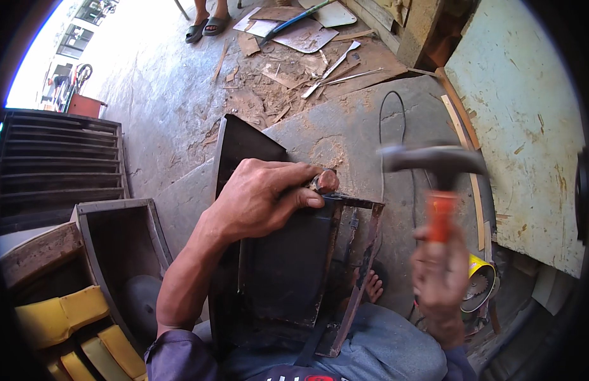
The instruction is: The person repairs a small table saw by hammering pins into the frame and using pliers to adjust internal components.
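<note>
The left hand (pixel 262 197) sits on top of a dark wooden box (pixel 288 267), fingers curled over its upper edge, thumb and forefinger pinched together right at the corner of the frame. Whatever sits between those fingertips is too small to make out. The box rests tilted across the person's lap, its open side facing up, thin dark slats running down its right edge.

Over on the right, the right hand (pixel 441 279) is clenched tight around the orange handle of a hammer (pixel 437 171). The hammer stands upright, its dark metal head blurred, hanging just to the right of the pinched fingers and apart from them, level with the top of the box.

Beside the right hand, low down, a yellow power tool (pixel 481 282) lies on the concrete floor (pixel 167 114), and a black cable (pixel 386 133) loops across the grey slab behind the box. To the left stands another open wooden box (pixel 120 244), with yellow pieces (pixel 72 314) stacked below it. Wood scraps and shavings (pixel 307 60) litter the floor further off, where another person's feet in sandals (pixel 207 25) stand at the top edge.
</note>
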A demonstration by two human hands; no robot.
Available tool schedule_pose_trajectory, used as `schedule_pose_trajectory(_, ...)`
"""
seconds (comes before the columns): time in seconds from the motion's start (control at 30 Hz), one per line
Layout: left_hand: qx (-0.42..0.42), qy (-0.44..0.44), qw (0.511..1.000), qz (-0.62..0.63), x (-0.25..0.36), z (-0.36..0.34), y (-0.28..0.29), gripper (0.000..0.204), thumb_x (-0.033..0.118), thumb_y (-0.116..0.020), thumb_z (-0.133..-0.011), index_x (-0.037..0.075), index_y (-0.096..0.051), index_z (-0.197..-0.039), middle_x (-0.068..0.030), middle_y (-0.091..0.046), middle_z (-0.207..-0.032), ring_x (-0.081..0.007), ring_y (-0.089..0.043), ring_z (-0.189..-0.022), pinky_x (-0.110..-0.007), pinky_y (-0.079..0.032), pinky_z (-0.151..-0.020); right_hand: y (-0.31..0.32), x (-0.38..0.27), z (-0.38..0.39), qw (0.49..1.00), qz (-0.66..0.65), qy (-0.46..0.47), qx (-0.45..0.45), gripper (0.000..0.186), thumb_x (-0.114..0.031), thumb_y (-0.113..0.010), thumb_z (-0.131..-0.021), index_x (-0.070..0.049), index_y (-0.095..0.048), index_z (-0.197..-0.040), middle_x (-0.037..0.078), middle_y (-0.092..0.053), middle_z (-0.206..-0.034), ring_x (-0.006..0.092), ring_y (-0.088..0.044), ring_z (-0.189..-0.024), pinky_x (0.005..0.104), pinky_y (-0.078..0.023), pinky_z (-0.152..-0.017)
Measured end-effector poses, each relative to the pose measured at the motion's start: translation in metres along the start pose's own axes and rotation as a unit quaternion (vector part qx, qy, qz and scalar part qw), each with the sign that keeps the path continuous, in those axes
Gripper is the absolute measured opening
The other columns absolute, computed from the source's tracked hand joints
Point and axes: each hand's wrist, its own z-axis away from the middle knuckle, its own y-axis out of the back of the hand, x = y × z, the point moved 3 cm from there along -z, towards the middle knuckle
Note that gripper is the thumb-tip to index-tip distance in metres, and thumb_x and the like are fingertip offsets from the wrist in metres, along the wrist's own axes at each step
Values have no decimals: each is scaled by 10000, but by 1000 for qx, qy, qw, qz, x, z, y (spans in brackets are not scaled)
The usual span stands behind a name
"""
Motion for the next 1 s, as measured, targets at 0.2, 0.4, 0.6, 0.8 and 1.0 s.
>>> schedule_pose_trajectory(0.2,63,-43,996,47,-1,4,0,228,105,-753,-846,-27,-671,-1012,-137,-712,-899,-297,-729,-831,-347,-565,-763,6,-17,-2,968,-176,97,148,481,-497,-384,-1072,-23,-418,-1146,-10,-327,-569,52,-266,-346,221,-290,-312)
schedule_pose_trajectory(0.4,60,-53,996,32,-3,1,2,234,104,-748,-850,-39,-668,-1017,-132,-697,-876,-287,-718,-801,-336,-559,-759,1,3,-1,979,-172,-15,104,452,-463,-431,-1068,-18,-452,-1139,-22,-360,-564,25,-279,-415,199,-260,-382)
schedule_pose_trajectory(0.6,51,-38,997,40,-2,0,2,242,128,-753,-861,-42,-669,-1012,-134,-692,-866,-286,-718,-804,-338,-557,-759,2,7,-1,980,-175,-20,89,445,-458,-441,-1066,-19,-463,-1136,-25,-373,-572,20,-277,-418,200,-253,-389)
schedule_pose_trajectory(0.8,50,-46,997,23,-2,2,1,231,110,-747,-851,-43,-668,-1005,-129,-701,-879,-280,-722,-817,-342,-564,-771,3,10,2,985,-149,-38,80,433,-444,-444,-1068,-16,-480,-1120,-30,-387,-585,17,-300,-433,193,-247,-403)
schedule_pose_trajectory(1.0,42,-50,998,24,0,1,3,233,112,-747,-856,-45,-670,-1010,-137,-706,-887,-276,-722,-815,-341,-565,-770,1,16,3,985,-158,-44,60,411,-412,-467,-1068,-6,-496,-1121,-41,-391,-597,10,-311,-450,194,-238,-414)
